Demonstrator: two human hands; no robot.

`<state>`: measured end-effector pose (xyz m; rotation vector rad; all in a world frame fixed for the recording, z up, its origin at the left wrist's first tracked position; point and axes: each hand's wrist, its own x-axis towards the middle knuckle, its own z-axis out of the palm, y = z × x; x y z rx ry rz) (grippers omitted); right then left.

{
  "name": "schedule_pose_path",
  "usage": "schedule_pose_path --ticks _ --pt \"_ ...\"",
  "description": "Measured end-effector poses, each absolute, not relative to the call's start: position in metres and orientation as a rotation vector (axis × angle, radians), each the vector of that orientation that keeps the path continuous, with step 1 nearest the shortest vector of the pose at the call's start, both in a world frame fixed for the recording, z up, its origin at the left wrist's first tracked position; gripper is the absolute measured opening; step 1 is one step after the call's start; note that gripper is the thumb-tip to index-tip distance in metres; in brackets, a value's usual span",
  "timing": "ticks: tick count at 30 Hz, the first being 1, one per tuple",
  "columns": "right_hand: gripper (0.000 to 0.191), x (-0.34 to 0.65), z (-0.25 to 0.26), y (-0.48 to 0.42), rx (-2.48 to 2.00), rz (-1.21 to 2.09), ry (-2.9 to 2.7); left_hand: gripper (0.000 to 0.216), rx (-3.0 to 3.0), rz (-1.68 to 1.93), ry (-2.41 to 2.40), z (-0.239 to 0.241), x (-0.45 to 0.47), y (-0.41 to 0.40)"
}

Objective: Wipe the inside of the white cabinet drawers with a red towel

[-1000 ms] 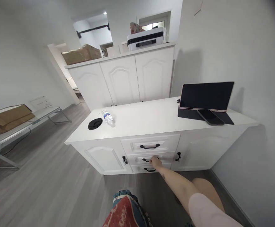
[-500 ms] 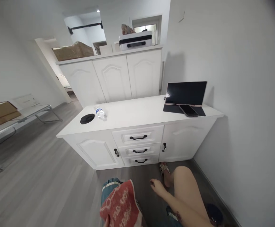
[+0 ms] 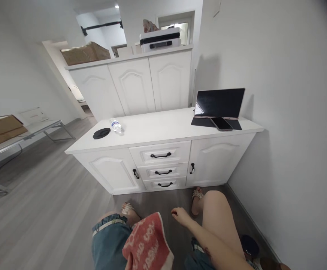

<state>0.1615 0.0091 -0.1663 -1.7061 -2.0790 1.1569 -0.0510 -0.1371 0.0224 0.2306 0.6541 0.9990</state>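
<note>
Starting at the left edge, a low metal-framed table carries a flat cardboard box, with a wide stretch of bare grey floor between it and the white bench. On the bench's left end lie a black disc and a water bottle on its side, just beside each other and near the front edge. Below, the three drawers sit closed. Low in view, the left hand shows only a fingertip at the frame's bottom, its grip clamped on a red patterned cloth draped over the knee. The right hand hangs loosely curled, fingers apart, holding nothing, over open floor before the drawers. On the bench's right end, close to the wall, a tablet stands behind a phone.
</note>
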Motion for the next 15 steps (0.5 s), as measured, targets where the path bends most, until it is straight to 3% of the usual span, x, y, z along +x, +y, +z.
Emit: schedule_pose_path --ticks 8,15 --pt "0.031 0.162 -0.192 0.021 -1.858 1.191 -2.128 0.039 0.189 1.2 0.76 0.025 -0.123 0.027" --pt "0.044 0.173 -0.223 0.087 -2.059 1.089 -2.167 0.043 0.086 1.124 0.724 0.01 -0.174 0.043"
